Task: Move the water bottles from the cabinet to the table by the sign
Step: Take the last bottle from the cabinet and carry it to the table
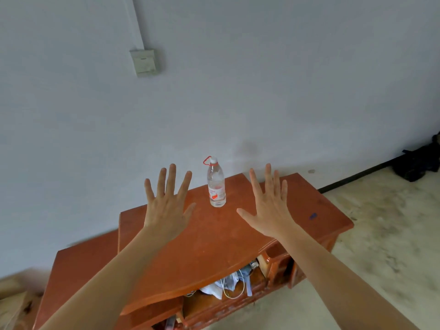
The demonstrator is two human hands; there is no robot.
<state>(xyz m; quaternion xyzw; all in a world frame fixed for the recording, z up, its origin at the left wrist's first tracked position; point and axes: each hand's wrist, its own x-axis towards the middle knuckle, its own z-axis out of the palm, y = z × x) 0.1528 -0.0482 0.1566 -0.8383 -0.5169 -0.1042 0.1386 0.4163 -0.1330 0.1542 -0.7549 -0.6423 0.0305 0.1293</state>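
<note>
While both arms reach forward over the reddish-brown cabinet [214, 246], the left hand [166, 208] and the right hand [269, 206] are held up with backs toward the camera, fingers straight and spread wide — neither has hold of anything. Between them, a little farther off, a clear water bottle [216, 184] stands upright on the cabinet top near its far edge, close to the wall [238, 79]. It has a white cap, a red loop at the neck and a red-and-white label, and neither hand touches it. A small blue mark [312, 216] lies on the cabinet top toward the right. Under the top, at the near side, an open compartment holds crumpled cloth and a white cable [234, 288]. On the wall to the far left sits a pale switch box [144, 61] — a conduit runs up from it. At the far right, a dark bag [416, 163] rests on the floor against the wall.
</note>
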